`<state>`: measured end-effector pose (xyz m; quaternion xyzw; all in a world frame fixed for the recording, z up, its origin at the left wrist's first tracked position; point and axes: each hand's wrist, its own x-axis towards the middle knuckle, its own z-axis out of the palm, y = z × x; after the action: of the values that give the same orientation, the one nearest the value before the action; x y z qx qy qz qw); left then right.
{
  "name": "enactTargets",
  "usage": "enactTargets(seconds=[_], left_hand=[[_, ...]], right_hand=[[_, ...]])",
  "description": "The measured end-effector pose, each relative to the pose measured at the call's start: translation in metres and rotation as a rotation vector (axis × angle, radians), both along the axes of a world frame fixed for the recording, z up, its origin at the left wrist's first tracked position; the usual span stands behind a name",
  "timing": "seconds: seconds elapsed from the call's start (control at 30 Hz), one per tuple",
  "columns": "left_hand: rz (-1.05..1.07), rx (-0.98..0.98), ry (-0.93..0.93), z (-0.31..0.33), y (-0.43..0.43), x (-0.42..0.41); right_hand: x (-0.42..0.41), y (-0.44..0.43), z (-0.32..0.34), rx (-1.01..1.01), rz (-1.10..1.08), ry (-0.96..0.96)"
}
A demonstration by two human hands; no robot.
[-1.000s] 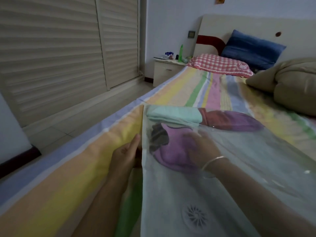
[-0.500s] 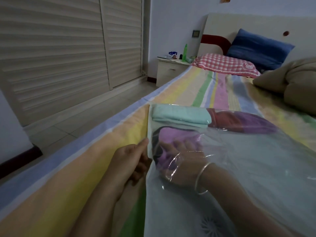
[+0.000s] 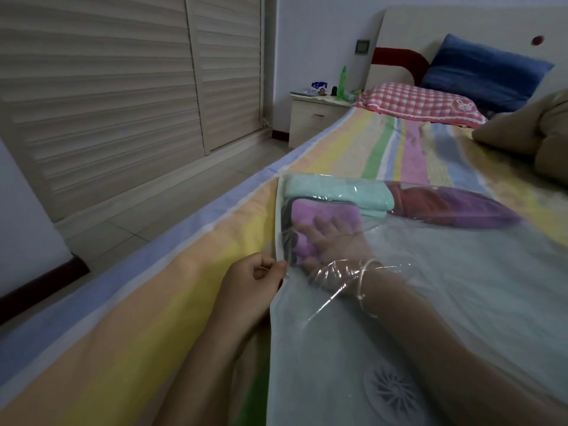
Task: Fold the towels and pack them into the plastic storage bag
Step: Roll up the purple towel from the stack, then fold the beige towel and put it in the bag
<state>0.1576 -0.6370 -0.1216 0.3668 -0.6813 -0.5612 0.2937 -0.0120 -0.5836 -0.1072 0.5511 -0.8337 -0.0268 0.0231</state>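
Head view. The left hand lies at the left edge of the plastic storage bag, forearm stretched forward along the striped sheet. Its fingers are curled, and thumb and forefinger pinch the bag's pale side seam. The right hand is inside the bag, seen through the clear film with its back uppermost. The fingers are straight and slightly spread, and they rest flat on the purple towel, gripping nothing. A thin bangle circles the right wrist, where the film creases and glints. The right forearm runs back under the plastic toward the lower right corner.

The bag lies flat on the bed, its closed far end away from the camera. Inside, the purple towel sits in the near left corner, with a dark towel beneath it at the seam. A folded mint-green towel lies just beyond, touching the purple towel. A red and violet towel lies to its right, against the far end. A round moulded valve shows on the near part of the bag.

Markings: the checked pillow bears a round rabbit emblem, its lettering too small to read. A blue-printed box and a green bottle stand on the nightstand, their print illegible.
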Motion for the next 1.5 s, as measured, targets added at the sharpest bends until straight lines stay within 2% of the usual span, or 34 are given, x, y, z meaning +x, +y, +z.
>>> enactTargets(seconds=[0.2,0.33,0.4,0.5,0.6,0.67,0.77,0.83,0.93,1.07,1.17,1.27,1.4,1.5], left_hand=[[0.027,0.127,0.006,0.006,0.001,0.004],[0.077,0.17,-0.058,0.009,0.0,0.006],[0.114,0.046,-0.176,0.015,0.0,0.011],[0.136,-0.296,-0.491,0.042,0.015,0.03],[-0.002,-0.589,-0.677,0.073,0.055,0.044],[-0.108,-0.708,-0.61,0.092,0.102,0.045],[-0.341,-0.698,-0.354,0.109,0.205,0.036],[-0.513,-0.699,-0.245,0.109,0.277,0.027],[-0.685,-0.708,-0.132,0.103,0.371,0.015],[-0.798,-0.803,-0.016,0.087,0.464,0.0],[-0.866,-0.894,0.052,0.077,0.51,-0.007],[-0.925,-0.971,0.13,0.074,0.544,-0.013],[-1.088,-1.113,0.141,0.07,0.565,-0.017],[-1.084,-1.08,0.105,0.07,0.565,-0.02]], right_hand=[[0.016,0.024,0.003,-0.059,0.009,-0.043],[0.051,0.078,0.02,0.014,0.081,-0.103],[0.072,0.116,0.023,0.037,0.105,-0.145],[0.108,0.184,0.02,-0.033,0.039,-0.324],[0.131,0.255,0.023,-0.244,0.073,-0.208],[0.137,0.301,0.024,-0.323,0.068,-0.193],[0.14,0.369,0.016,-0.455,0.127,-0.285],[0.145,0.413,0.024,-0.517,0.136,-0.387],[0.154,0.485,0.047,-0.521,-0.015,-0.441],[0.152,0.582,0.063,-0.687,-0.206,-0.334],[0.141,0.647,0.066,-0.768,-0.409,-0.192],[0.129,0.701,0.066,-0.698,-0.533,-0.059],[0.117,0.737,0.056,-0.581,-0.511,-0.036],[0.113,0.743,0.052,-0.579,-0.439,-0.055]])
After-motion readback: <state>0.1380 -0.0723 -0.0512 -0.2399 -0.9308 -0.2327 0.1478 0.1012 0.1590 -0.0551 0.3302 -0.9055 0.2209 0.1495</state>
